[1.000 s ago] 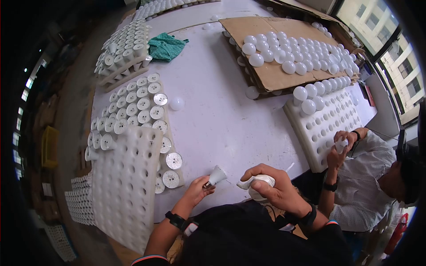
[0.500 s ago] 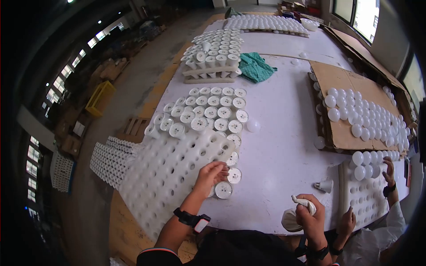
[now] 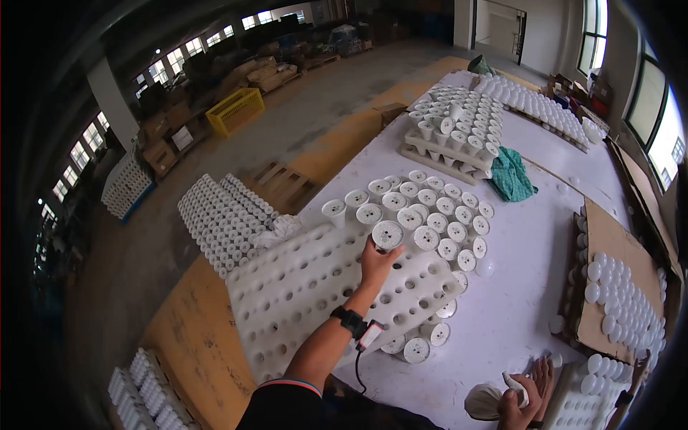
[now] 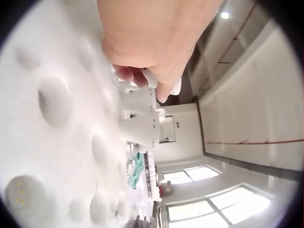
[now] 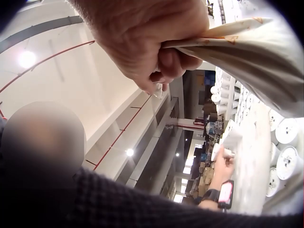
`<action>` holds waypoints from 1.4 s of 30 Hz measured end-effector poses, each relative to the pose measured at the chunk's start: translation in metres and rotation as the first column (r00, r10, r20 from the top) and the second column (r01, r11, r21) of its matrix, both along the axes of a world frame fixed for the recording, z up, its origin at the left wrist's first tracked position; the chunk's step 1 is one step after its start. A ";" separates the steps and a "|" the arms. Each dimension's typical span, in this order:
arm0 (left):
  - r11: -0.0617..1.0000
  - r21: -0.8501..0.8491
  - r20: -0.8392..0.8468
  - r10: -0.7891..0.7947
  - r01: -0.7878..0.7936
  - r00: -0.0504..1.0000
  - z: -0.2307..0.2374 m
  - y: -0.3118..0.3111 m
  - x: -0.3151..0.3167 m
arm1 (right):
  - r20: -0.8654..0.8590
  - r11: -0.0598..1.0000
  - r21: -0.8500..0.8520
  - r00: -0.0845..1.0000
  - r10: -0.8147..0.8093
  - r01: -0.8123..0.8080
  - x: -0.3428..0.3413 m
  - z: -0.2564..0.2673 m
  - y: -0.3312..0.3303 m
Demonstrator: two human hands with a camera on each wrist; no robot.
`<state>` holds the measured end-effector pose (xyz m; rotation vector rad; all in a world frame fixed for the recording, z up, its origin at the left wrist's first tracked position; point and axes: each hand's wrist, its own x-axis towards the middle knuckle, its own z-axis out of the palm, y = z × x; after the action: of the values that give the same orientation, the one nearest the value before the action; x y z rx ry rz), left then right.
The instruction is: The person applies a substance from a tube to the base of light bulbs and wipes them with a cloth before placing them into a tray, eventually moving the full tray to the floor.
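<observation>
My left hand [image 3: 378, 265] grips a white bulb housing [image 3: 388, 235] at the near edge of the group of housings, its round face turned up. Beneath that hand lies a white foam tray [image 3: 301, 287] with rows of holes. In the left wrist view the fingers [image 4: 137, 76] curl in beside other housings [image 4: 137, 130]. Low at the right, my right hand [image 3: 517, 410] holds a soft white bag [image 3: 484, 401] with a twisted tip, squeezed in the fist. The right wrist view shows the bag [image 5: 256, 57] hanging from the curled fingers.
Another person's hand [image 3: 543, 380] is close beside my right hand, by a second foam tray [image 3: 573, 416] with white bulb domes. More domes [image 3: 616, 294] stand on cardboard [image 3: 598, 236]. A green cloth [image 3: 512, 175] lies by the stacked trays [image 3: 451, 161]. A wooden pallet [image 3: 279, 183] is on the floor.
The view has swung left. A second ago my left hand held a bulb housing, which then lay on the table at the right; now the hand has reached left and grips another. The right hand keeps the bag.
</observation>
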<state>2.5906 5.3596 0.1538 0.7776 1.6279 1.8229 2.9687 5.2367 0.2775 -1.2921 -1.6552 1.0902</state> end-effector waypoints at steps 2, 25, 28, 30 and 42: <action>0.985 -0.004 0.049 -0.170 0.170 0.984 0.044 -0.054 0.034 | -0.025 0.999 0.033 0.999 -0.021 0.022 -0.006 -0.001 0.001; 0.416 0.094 0.913 -0.399 0.904 0.089 0.109 -0.164 0.189 | 0.349 0.773 0.577 0.935 0.059 -0.264 0.034 0.038 -0.021; 0.413 0.083 0.918 -0.386 0.907 0.091 0.110 -0.162 0.190 | 0.420 0.769 0.554 0.905 0.073 -0.320 0.034 0.043 -0.019; 0.399 0.093 0.920 -0.385 0.912 0.075 0.112 -0.162 0.188 | 0.417 0.766 0.554 0.905 0.082 -0.325 0.033 0.038 -0.019; 0.386 0.181 0.889 -0.458 0.904 0.018 0.100 -0.161 0.177 | 0.399 0.805 0.514 0.913 0.083 -0.297 0.029 0.039 -0.018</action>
<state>2.7675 5.1984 0.2539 0.2199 0.5848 0.6598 2.9974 5.2186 0.3164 -0.9660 -2.2113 0.3988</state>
